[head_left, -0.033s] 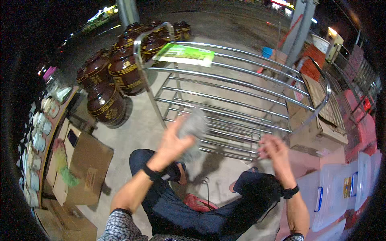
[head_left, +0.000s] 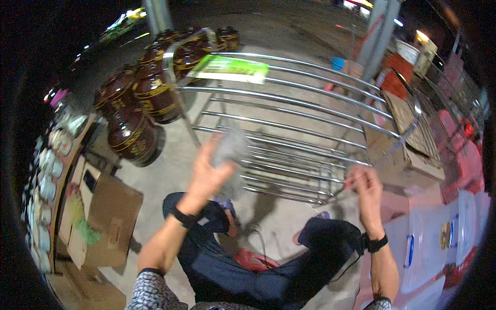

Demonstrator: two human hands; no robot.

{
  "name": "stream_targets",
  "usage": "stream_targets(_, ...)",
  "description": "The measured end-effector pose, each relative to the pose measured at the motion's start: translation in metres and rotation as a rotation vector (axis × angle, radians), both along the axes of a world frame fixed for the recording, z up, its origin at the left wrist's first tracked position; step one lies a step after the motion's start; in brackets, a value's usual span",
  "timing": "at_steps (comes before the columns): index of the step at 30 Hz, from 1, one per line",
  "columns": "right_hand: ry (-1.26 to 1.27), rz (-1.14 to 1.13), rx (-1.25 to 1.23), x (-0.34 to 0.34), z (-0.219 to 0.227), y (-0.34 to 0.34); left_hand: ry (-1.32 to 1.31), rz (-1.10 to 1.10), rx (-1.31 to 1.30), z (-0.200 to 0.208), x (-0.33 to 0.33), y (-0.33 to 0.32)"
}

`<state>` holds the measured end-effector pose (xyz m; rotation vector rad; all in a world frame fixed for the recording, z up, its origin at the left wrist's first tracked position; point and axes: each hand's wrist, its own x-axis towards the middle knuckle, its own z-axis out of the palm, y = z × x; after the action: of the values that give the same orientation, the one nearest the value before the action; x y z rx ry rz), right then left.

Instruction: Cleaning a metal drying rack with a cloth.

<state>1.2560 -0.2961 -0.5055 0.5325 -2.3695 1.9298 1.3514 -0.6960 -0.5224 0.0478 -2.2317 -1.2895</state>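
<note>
My left hand (head_left: 205,173) is closed round a soft grey cloth (head_left: 231,147), blurred by motion, in front of the left part of a shiny metal tube rack (head_left: 305,121). The cloth hangs down below the fingers. At the rack's lower right, my right hand (head_left: 365,183) has its fingers curled together near the ends of the rods; what is between them, if anything, is too blurred to make out. A green and white label sheet (head_left: 230,68) lies across the rack's top left bars.
Dark brown glazed jars (head_left: 132,137) stand behind on the left. An open cardboard box (head_left: 114,227) lies at left, beside a shelf of small jars (head_left: 48,188). To the right are another carton (head_left: 398,155) and clear plastic bins (head_left: 426,248). A red item (head_left: 253,260) lies between my feet.
My left hand has moved a little left and up with the grey cloth, and my right hand slightly right and up. The whole view has shifted slightly.
</note>
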Motion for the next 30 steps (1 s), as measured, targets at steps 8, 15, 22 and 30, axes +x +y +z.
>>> stream_targets(8, 0.165, -0.16, -0.106, -0.11, 0.048, 0.039, 0.061, 0.454, -0.597, -0.025, -0.052, -0.073)
stream_targets(15, 0.145, -0.214, -0.087, -0.101, 0.064, 0.024, -0.062, 0.441, -0.506, -0.026, -0.06, -0.063)
stream_targets(22, 0.147, -0.263, -0.051, -0.094, 0.074, 0.014, 0.102, 0.264, -0.343, -0.042, -0.095, 0.041)
stream_targets(30, 0.083, -0.08, -0.013, -0.08, 0.071, -0.026, 0.129, 0.228, -0.278, -0.037, -0.167, -0.026)
